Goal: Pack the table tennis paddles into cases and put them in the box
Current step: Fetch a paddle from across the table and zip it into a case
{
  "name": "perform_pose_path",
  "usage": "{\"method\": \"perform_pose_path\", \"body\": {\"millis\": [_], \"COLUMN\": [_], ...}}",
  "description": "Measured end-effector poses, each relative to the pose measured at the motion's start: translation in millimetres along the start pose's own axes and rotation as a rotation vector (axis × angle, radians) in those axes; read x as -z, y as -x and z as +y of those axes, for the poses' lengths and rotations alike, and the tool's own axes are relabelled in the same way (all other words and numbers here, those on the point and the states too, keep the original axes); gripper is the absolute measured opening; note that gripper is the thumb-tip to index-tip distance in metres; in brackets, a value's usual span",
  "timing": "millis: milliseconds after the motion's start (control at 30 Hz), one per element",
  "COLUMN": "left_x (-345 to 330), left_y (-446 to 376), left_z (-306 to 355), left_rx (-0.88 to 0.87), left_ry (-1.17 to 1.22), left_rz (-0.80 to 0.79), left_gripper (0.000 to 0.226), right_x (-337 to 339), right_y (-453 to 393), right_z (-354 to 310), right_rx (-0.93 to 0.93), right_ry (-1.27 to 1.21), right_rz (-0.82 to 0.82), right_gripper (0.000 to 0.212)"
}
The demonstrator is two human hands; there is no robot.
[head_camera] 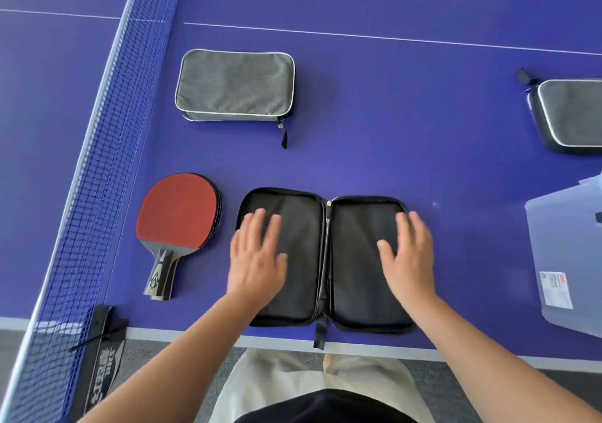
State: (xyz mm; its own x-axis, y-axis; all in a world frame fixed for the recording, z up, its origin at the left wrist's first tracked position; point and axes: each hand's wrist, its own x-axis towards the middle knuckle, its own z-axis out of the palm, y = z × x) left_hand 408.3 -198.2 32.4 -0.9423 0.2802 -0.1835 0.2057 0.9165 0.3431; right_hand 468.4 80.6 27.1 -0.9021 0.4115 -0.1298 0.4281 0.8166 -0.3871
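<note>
While both flat, blurred hands, left hand and right hand, cover the open case, the box is cut off.

Blue table, net, grey floor

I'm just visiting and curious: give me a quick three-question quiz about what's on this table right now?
1. True or false: the case under the hands lies unzipped and spread flat.
2. On which side of the open case do the stacked paddles lie: the person's left or right?
3. How many grey cases are zipped shut? A) none B) two C) four

Key
1. True; the left hand and right hand rest flat on its two halves.
2. Left, near the net.
3. B: one beyond the open case, one at the right edge beyond the clear box.
</note>
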Motion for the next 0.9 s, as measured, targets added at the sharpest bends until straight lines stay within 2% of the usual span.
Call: {"method": "perform_pose_path", "body": {"millis": [67, 133, 167, 333, 533, 600, 667, 733, 767, 833, 900], "left_x": [-12.4, -22.9, -26.2, -28.0, -18.2, -8.1, 8.1, 25.4, 33.1, 47.6, 55.6], "left_y": [-9.3, -18.4, -20.9, -29.0, -32.1, -26.6, -13.0, 4.0, 12.9, 29.6, 41.1], "left_z": [11.5, 13.7, 11.3, 1.3, 2.5, -6.0, -24.4, -53.7, -70.2, -100.4, -125.5], "left_rx": [-0.166, -0.172, -0.156, -0.073, -0.087, -0.103, -0.088, 0.044, 0.176, 0.483, 0.732], "left_ry": [-0.109, -0.188, -0.21, -0.233, -0.159, -0.072, 0.005, 0.051, 0.073, 0.119, 0.159], "left_rz": [-0.157, -0.301, -0.327, -0.317, -0.356, -0.289, -0.105, 0.112, 0.18, 0.232, 0.18], "left_gripper": [0.072, 0.069, 0.07, 0.068, 0.073, 0.074, 0.073, 0.075, 0.078, 0.086, 0.097], "right_x": [-10.4, -23.7, -29.2, -35.1, -29.4, -25.9, -22.0, -20.9, -22.1, -25.8, -31.4], "right_y": [4.8, 7.0, 6.6, 1.8, -1.5, 2.2, 12.5, 26.7, 34.7, 50.1, 64.9], "right_z": [-21.7, -31.1, -30.8, -27.9, -36.4, -43.9, -53.2, -62.3, -66.4, -75.0, -82.5], "right_rx": [0.183, 0.191, 0.173, 0.094, 0.101, 0.128, 0.169, 0.203, 0.211, 0.208, 0.189], "right_ry": [0.188, 0.318, 0.358, 0.417, 0.392, 0.352, 0.298, 0.227, 0.189, 0.114, 0.06], "right_rz": [-0.213, -0.432, -0.48, -0.494, -0.517, -0.449, -0.351, -0.3, -0.289, -0.265, -0.255], "right_gripper": [0.072, 0.074, 0.073, 0.074, 0.073, 0.073, 0.071, 0.068, 0.067, 0.067, 0.067]}}
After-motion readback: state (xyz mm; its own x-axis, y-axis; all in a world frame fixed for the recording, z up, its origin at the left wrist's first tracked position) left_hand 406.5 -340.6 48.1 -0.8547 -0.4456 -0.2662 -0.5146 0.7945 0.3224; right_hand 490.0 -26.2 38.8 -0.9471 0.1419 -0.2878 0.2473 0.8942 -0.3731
